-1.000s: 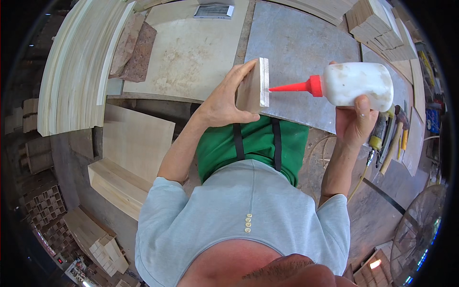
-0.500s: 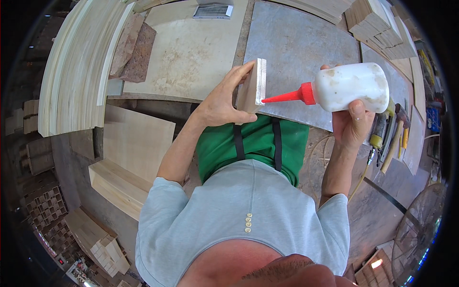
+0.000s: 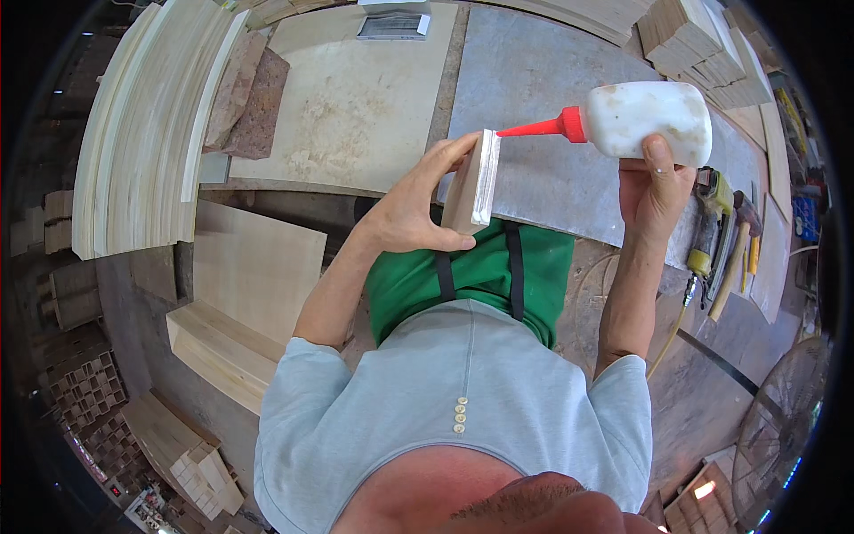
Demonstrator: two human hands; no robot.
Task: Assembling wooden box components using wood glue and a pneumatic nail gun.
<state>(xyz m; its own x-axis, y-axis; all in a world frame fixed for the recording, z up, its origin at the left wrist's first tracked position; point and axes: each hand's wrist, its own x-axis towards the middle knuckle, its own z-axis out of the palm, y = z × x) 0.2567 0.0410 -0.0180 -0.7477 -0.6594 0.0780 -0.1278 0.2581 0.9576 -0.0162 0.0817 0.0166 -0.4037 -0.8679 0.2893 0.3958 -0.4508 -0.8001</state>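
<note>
My left hand (image 3: 411, 201) grips a small wooden board (image 3: 469, 189) on edge, thumb at its near end and fingers at its far end. White glue runs along the board's right-facing edge. My right hand (image 3: 656, 193) is wrapped round a white squeeze bottle of glue (image 3: 649, 122), stained brown in spots and lying level in the air. Its red pointed nozzle (image 3: 534, 130) reaches left, with the tip at the far end of the glued edge. Whether the tip touches the wood I cannot tell.
A grey work surface (image 3: 534, 80) and a pale stained board (image 3: 347, 107) lie ahead. Long strips (image 3: 142, 133) are stacked at left by a reddish block (image 3: 258, 107). A nail gun (image 3: 709, 218) and a hammer (image 3: 743, 214) lie at right. More board stacks (image 3: 694, 49) stand far right.
The glue bottle has moved away from me, its nozzle tip going from the near part of the board's edge to its far end. The board has shifted slightly nearer me.
</note>
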